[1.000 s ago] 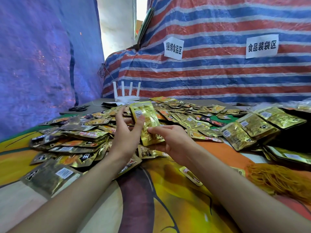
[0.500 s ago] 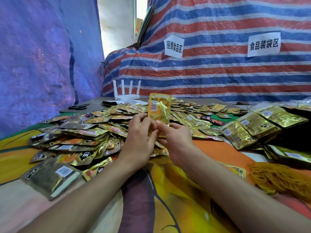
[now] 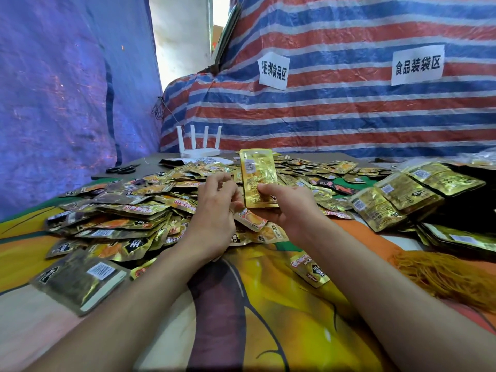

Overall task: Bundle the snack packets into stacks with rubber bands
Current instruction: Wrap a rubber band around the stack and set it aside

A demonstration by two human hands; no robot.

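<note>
**Fig. 1. Gold packets held upright above the loose heap, not yet banded**

The right hand (image 3: 292,210) holds the held stack (image 3: 259,178) on end over the surface (image 3: 268,318). Its grip is closed on the lower edge, thumb across the front. How many packets it contains cannot be told. The left hand (image 3: 214,208) sits just beside the stack's lower left corner with curled fingers. Whether its grip has hold of anything cannot be told.

The loose heap (image 3: 139,210) spreads to the left and behind. The bundled stacks (image 3: 397,194) lie to the right, and the rubber bands (image 3: 442,275) are piled near the right forearm.

Risks, as judged:
- The foil is probably slick, so packets pinched at one end may fan or slide apart before a band goes on.
- The bands look tangled, so reaching for one may drag several out.
- A dropped packet would be lost in the heap.

Legible writing:
- The left sign (image 3: 273,71) reads 捆绑食品区.
- The right sign (image 3: 417,64) reads 食品装袋区.
- The barcode label (image 3: 250,166) and the brand print on the packets are too small to read.
</note>
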